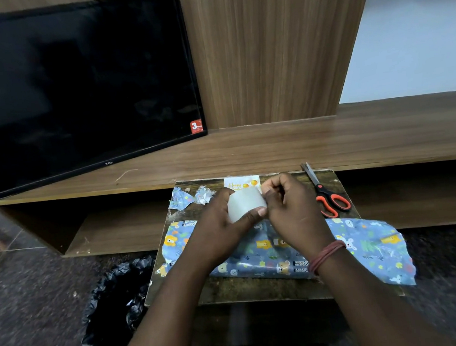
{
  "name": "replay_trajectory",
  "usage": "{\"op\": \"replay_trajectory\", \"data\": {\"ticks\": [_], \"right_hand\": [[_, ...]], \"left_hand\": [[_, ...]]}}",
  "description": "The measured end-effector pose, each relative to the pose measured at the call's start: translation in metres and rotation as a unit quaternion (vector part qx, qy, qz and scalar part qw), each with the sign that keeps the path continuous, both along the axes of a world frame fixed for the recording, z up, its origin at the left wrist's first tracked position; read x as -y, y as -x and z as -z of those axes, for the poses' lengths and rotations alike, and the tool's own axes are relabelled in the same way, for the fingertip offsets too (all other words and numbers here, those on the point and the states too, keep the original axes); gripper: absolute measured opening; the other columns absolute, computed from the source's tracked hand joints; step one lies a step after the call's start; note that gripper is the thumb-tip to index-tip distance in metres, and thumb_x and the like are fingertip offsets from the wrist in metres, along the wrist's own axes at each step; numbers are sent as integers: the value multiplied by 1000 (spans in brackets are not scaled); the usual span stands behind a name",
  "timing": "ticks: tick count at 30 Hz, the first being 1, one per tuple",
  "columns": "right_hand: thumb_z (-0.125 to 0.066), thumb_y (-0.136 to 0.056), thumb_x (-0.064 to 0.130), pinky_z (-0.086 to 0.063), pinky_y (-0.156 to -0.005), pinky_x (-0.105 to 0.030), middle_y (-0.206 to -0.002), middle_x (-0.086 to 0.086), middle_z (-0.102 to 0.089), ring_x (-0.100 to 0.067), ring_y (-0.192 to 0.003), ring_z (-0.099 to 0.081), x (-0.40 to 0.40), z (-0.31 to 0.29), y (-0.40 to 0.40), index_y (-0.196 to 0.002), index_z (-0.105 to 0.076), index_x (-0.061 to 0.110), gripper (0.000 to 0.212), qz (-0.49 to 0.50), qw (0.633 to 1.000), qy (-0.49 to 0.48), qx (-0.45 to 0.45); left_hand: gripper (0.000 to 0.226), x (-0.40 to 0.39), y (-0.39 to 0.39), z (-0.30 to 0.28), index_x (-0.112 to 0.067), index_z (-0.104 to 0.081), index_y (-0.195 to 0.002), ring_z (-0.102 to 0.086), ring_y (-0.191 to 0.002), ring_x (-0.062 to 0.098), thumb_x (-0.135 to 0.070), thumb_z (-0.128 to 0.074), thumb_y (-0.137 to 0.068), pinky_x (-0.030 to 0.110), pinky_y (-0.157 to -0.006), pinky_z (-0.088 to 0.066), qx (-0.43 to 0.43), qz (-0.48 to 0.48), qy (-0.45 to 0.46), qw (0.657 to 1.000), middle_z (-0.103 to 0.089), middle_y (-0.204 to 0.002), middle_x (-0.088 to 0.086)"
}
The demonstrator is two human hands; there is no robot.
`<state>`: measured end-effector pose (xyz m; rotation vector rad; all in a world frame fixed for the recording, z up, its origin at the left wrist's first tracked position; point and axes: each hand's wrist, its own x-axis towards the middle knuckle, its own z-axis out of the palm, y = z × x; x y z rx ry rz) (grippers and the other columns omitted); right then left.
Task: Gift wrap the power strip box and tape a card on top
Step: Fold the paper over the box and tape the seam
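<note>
Both hands (219,217) (290,206) grip a translucent, cylindrical tape roll (244,204)

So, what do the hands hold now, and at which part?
The left hand grips the tape roll around its outer band, thumb along the bottom. The right hand pinches at the roll's right edge, probably the tape's loose end.
</note>
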<state>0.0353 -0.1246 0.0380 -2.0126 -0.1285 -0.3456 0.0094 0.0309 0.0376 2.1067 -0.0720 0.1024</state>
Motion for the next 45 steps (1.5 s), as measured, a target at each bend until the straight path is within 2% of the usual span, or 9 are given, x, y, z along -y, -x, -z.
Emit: {"op": "replay_trajectory", "data": {"ticks": [5, 9, 14, 20, 23, 29, 34, 40, 45], "right_hand": [[-72, -91, 18, -55, -68, -22, -83, 6, -67, -6, -72, -61, 8, -3, -2, -95, -66, 21, 7, -79, 996, -14, -43], [-76, -86, 13, -60, -78, -42, -79, 2, -70, -17, -76, -67, 9, -5, -5, -84, -69, 18, 9, -67, 993, -73, -71], [-69, -92, 18, -44, -63, -22, -73, 10, -64, 0, -65, -56, 9, -7, -1, -82, -64, 22, 12, -65, 996, 10, -54], [-64, -94, 14, -46, -65, -30, -71, 10, -62, -6, -65, -56, 14, -18, 2, -81, -63, 20, 14, -127, 987, 40, -89], [-63, -92, 11, -47, -64, -23, -73, 9, -64, -2, -66, -57, 7, -23, 7, -80, -62, 21, 16, -158, 984, 74, -45], [-66, -94, 9, -47, -67, -26, -73, 8, -65, -3, -66, -57, 20, -18, -2, -76, -68, 21, 22, -164, 966, -84, -181], [-60, -93, -7, -59, -76, -30, -84, -13, -74, -19, -76, -67, 17, -24, -1, -79, -64, 6, 20, -143, 930, -233, -245], [-68, -90, -3, -61, -74, -35, -86, -20, -76, -31, -86, -76, 16, -28, 3, -89, -67, -1, 2, -109, 941, -239, -213], [-68, -89, -5, -61, -84, -44, -90, -23, -75, -35, -91, -75, 18, -34, 5, -87, -67, 0, 6, -131, 924, -254, -256]], "left_hand": [[30, -5, 0, 1, -25, -58, -100, -58, -75, 5, -48, -74, -88, 19, -62, -45, -13, 11, 46, 999, -63, -92, -6], [32, -9, 0, 0, -27, -59, -102, -64, -86, 16, -47, -77, -86, 27, -66, -51, -31, 40, 61, 997, -65, -97, -3], [31, -10, 1, -1, -28, -59, -104, -66, -87, 17, -50, -73, -88, 34, -71, -54, -39, 50, 56, 996, -66, -97, -3], [25, -14, 2, -2, -35, -60, -101, -63, -82, 3, -51, -74, -87, 23, -69, -51, -29, 63, -4, 998, -66, -95, -9], [27, -19, 0, -3, -30, -61, -100, -62, -78, 6, -49, -76, -87, 26, -67, -49, -13, 56, -29, 998, -66, -91, -7], [34, -27, -3, -4, -29, -68, -110, -70, -82, 17, -36, -85, -81, 36, -69, -57, -77, 81, 11, 994, -73, -95, -2], [30, -27, -5, -11, -21, -72, -103, -63, -63, 5, -26, -88, -78, 17, -49, -44, -79, 62, 55, 993, -72, -87, -1], [23, -25, -4, -14, -18, -73, -104, -58, -56, -2, -23, -83, -83, 12, -48, -41, -81, 54, 73, 993, -71, -82, -6], [24, -25, -3, -12, -25, -76, -102, -67, -67, 9, -31, -85, -81, 20, -54, -46, -94, 47, 64, 992, -75, -89, -3]]}}
